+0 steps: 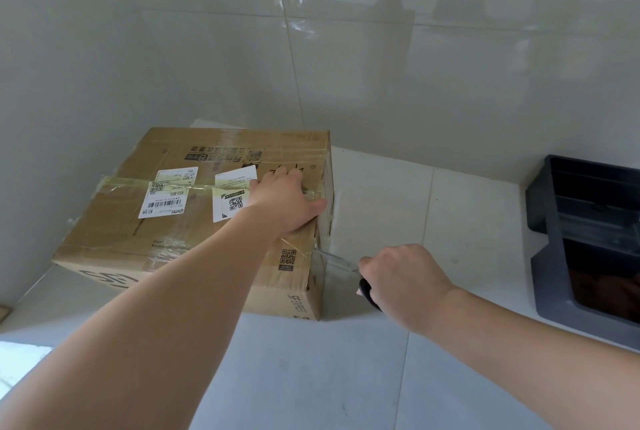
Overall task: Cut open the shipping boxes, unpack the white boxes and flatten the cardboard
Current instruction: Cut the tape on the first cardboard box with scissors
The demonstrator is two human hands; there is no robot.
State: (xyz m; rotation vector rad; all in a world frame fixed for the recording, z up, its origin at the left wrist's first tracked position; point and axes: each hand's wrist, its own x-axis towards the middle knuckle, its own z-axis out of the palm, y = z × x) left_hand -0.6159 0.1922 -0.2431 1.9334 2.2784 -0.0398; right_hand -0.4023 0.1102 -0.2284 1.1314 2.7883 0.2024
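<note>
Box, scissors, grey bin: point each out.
box [114, 239], head view, bare top panel near the front-left.
scissors [337, 261], head view, blade between the box corner and the right hand.
grey bin [545, 268], head view, its left wall.

The cardboard shipping box [194, 221], in the middle left of the frame, shows "SF EXPRESS" printed sideways on its near right edge. A white label [165, 199] on top reads "855-855". Other print stays illegible.

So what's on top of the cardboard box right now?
On the cardboard box: white labels, clear tape, and the left hand pressing down. Anything beneath the hand or inside is hidden.
</note>
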